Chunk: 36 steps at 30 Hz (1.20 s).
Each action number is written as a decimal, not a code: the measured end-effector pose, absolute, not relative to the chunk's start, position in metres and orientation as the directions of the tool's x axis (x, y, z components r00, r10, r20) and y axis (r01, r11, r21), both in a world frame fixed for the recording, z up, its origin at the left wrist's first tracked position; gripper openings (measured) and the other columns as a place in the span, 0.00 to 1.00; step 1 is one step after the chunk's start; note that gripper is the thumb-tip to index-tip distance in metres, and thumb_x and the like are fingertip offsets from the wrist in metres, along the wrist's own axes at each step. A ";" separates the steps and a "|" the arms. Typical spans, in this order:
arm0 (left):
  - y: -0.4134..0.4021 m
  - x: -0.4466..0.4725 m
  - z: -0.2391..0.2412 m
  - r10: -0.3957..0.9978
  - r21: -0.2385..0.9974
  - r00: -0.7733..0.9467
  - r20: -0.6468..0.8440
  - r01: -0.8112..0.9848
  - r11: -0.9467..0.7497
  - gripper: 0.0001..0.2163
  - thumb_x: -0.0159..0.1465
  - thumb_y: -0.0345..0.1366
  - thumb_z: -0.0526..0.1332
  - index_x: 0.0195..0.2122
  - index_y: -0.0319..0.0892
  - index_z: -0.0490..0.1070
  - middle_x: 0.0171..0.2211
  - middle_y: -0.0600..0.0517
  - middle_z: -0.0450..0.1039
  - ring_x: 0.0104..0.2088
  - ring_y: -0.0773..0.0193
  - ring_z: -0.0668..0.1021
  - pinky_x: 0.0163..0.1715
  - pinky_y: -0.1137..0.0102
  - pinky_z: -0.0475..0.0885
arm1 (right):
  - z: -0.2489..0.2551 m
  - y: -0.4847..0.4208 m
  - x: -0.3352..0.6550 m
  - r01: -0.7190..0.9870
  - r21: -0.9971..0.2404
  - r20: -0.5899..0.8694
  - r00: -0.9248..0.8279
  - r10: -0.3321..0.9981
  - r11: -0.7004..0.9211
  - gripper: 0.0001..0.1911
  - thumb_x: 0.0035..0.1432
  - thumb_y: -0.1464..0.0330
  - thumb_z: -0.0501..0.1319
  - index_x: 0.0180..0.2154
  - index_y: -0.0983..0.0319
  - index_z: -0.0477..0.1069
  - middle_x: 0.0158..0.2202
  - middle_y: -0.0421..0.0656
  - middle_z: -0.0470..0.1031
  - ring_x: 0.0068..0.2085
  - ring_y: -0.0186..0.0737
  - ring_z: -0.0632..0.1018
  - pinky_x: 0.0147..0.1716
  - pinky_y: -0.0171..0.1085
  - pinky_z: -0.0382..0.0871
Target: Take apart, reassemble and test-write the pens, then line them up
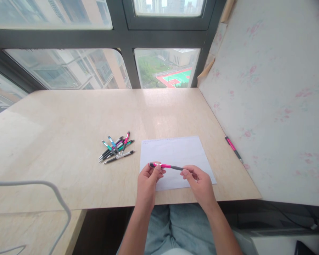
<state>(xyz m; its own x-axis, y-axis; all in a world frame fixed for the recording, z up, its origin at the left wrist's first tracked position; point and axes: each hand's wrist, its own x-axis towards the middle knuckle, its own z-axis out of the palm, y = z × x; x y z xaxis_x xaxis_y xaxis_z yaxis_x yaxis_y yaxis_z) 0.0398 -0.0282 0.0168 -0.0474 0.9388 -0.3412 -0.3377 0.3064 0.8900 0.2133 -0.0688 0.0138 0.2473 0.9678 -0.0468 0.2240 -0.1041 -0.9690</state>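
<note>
Between my two hands I hold a pink ballpoint pen [166, 165] with a dark grip, lying nearly level above a sheet of white paper [175, 150]. My left hand [149, 177] pinches its black clip end between thumb and fingers. At the dark grip end, the fingers of my right hand [199, 180] are closed and cover the tip. Faint writing runs along the paper's top edge. Left of the paper lies a loose pile of several pens [117, 147] in green, blue, purple, pink and silver.
Another pink pen [233, 148] rests along the right edge of the table [69, 120], against the floral wall [276, 106]. A grey cable [55, 193] loops over the lower left. Windows with dark frames [122, 39] stand behind the table.
</note>
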 end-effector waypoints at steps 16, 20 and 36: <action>-0.030 0.042 0.023 0.949 0.888 0.023 -0.314 -0.346 0.302 0.15 0.56 0.44 0.70 0.39 0.40 0.76 0.34 0.49 0.77 0.34 0.65 0.78 0.36 0.71 0.71 | 0.016 -0.069 0.215 0.236 -0.968 -0.036 0.213 0.976 -0.088 0.22 0.64 0.52 0.56 0.27 0.60 0.75 0.26 0.43 0.76 0.28 0.40 0.76 0.29 0.36 0.69; -0.030 0.041 0.023 0.950 0.891 0.024 -0.312 -0.339 0.301 0.15 0.55 0.44 0.71 0.38 0.40 0.77 0.32 0.49 0.77 0.34 0.64 0.78 0.36 0.70 0.71 | 0.016 -0.069 0.215 0.219 -0.972 -0.033 0.223 0.974 -0.083 0.20 0.64 0.54 0.57 0.28 0.60 0.76 0.27 0.43 0.78 0.30 0.41 0.77 0.32 0.37 0.70; -0.028 0.033 0.022 0.946 0.900 0.085 -0.314 -0.290 0.325 0.12 0.58 0.42 0.70 0.37 0.39 0.77 0.30 0.50 0.77 0.33 0.65 0.79 0.36 0.72 0.71 | 0.035 -0.065 0.232 0.430 -0.903 0.040 0.101 0.994 -0.007 0.13 0.63 0.61 0.58 0.31 0.59 0.78 0.30 0.42 0.80 0.31 0.40 0.78 0.29 0.36 0.69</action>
<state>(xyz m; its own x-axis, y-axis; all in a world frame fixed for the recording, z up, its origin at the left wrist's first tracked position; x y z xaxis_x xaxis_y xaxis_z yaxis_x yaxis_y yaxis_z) 0.0327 -0.0278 0.0221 0.0852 0.9456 -0.3139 -0.2898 0.3249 0.9002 0.2316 -0.0653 0.0347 0.1009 0.9941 0.0403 0.4302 -0.0071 -0.9027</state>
